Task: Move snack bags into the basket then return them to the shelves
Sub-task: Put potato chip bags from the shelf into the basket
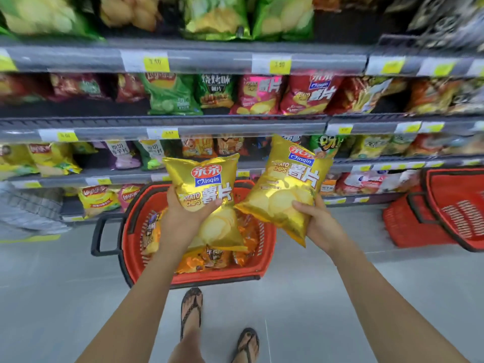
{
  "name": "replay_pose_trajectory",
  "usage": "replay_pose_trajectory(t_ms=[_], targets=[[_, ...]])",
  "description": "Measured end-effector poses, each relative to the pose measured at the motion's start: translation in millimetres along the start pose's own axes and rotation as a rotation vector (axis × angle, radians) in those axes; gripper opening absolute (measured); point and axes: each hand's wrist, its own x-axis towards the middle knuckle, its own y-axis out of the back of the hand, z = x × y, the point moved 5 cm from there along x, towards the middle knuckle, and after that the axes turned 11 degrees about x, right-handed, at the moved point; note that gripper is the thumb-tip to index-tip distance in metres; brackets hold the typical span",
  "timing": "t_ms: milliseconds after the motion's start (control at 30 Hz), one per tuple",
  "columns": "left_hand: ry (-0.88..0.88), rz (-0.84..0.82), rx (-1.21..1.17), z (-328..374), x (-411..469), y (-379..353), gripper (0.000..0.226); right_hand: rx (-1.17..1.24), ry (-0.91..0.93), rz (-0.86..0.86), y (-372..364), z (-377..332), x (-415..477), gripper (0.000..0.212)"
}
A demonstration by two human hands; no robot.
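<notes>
Both hands grip one gold chip bag each. Left hand [180, 221] curls round the lower half of the left bag [207, 184], thumb across its front; right hand [323, 226] clasps the lower right edge of the right bag [290, 189], thumb on its face.

Setting: a shop aisle with a pale grey floor [65, 284] and tiered shelves [235, 124] stocked with snack packs and yellow price tags. A red basket [199, 278] stands on the floor before the shelves, holding orange and brown packets; a second basket [419, 226], also red, lies tipped at right. Sandalled feet [192, 307] show below.

Left bag: held above the basket, print upright, long axis running from the viewer toward the shelves, top seam away. Right bag: over the basket's right rim, long axis leaning right, top seam toward the upper right, one lower corner pointing down. Inner edges of the two bags meet in view.
</notes>
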Motion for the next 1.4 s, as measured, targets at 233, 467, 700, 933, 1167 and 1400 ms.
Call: replay_pose_trajectory(t_ms=[233, 467, 700, 933, 1167, 1400], targets=[[-0.224, 0.101, -0.101, 130, -45, 50, 0.118, -0.057, 0.213, -0.106, -41, -129, -78, 0.077], [-0.466, 0.231, -0.129, 263, -79, 125, 0.111, -0.145, 0.466, -0.211, -104, -257, -146, 0.093], [-0.648, 0.368, -0.157, 372, -97, 208, 0.099, -0.055, 0.697, -0.350, -167, -371, -190, 0.065], [-0.789, 0.419, -0.151, 476, -87, 280, 0.099, -0.121, 0.845, -0.451, -240, -459, -198, 0.070], [-0.781, 0.332, -0.136, 579, -46, 332, 0.123, -0.145, 0.682, -0.368, -297, -533, -167, 0.054], [-0.762, 0.444, -0.213, 642, -3, 328, 0.142, -0.202, 0.696, -0.394, -330, -598, -136, 0.039]])
